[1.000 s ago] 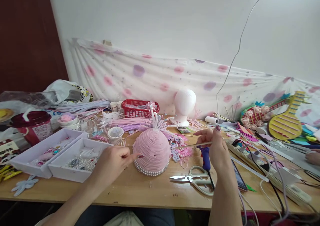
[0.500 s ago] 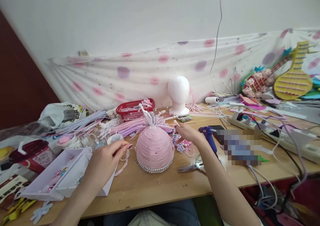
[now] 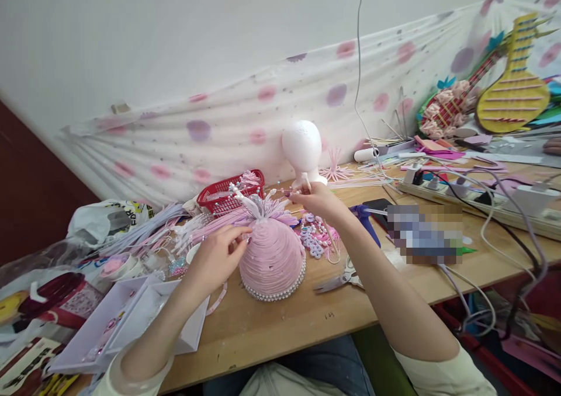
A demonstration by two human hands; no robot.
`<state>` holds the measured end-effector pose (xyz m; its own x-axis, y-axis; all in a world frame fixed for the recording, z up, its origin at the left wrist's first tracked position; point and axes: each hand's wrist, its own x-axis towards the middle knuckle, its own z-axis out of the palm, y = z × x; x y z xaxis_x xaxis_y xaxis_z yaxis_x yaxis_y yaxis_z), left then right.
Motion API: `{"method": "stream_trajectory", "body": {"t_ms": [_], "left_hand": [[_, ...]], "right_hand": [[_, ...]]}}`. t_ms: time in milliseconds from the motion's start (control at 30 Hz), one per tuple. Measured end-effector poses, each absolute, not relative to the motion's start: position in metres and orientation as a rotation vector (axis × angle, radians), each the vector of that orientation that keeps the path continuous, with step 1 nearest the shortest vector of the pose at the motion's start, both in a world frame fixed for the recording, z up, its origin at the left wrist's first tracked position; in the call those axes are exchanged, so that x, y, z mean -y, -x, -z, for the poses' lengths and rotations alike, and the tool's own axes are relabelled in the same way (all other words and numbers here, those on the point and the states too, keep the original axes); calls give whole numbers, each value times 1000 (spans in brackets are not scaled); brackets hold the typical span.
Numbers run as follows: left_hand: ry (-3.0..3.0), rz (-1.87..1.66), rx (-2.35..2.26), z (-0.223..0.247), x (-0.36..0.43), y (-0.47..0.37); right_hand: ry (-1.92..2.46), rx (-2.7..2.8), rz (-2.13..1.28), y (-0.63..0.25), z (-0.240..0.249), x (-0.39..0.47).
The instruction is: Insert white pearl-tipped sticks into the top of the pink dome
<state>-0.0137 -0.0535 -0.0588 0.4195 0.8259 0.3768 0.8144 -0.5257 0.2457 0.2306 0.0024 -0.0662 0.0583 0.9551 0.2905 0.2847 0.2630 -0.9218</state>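
A pink dome-shaped piece (image 3: 272, 261), wound with fuzzy strands, sits on the table with pearl beads around its bottom edge. White and lilac stems (image 3: 263, 206) sprout from its top. My left hand (image 3: 217, 259) is at the dome's upper left side, thumb and fingertips pinched together; what they hold, if anything, is too small to make out. Beyond the dome on the right, my right hand (image 3: 319, 200) is closed on a thin pale stick-like piece (image 3: 305, 179) whose tip pokes up above the fingers. Scissors (image 3: 339, 280) lie right of the dome.
A white foam head (image 3: 302, 148) and a red basket (image 3: 228, 191) stand behind. White trays (image 3: 195, 326) with beads are at left. Beaded flower trims (image 3: 312, 244), a blue glue gun (image 3: 366, 223) and a power strip (image 3: 460, 200) with cables lie right. Fuzzy stems (image 3: 144, 232) are piled left.
My left hand has moved right and up to the dome's side. My right hand has risen with the pale piece, farther from the dome's top. The view has tilted.
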Motion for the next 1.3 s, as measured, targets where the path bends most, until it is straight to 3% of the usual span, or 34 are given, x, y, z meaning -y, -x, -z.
{"method": "stream_trajectory", "body": {"t_ms": [133, 400, 567, 733, 933, 1067, 1300], "left_hand": [[-2693, -657, -1550, 58, 35, 6], [-2888, -1043, -1297, 10, 36, -6], [-3211, -814, -1052, -9, 25, -28], [-3093, -722, -1129, -29, 0, -46], [-2783, -2, -1256, -52, -45, -84], [-2640, 425, -1065, -48, -61, -100], [-2769, 417, -1026, -40, -62, -100]], "right_hand": [[1221, 1487, -747, -231, 62, -11], [1358, 1274, -957, -238, 86, -10], [1257, 1148, -1183, -236, 87, -13], [1161, 1175, -1233, -238, 82, -15], [1092, 1335, -1106, -236, 82, -17], [1053, 1457, -912, -234, 85, -16], [1041, 1454, -756, -232, 90, -15]]}}
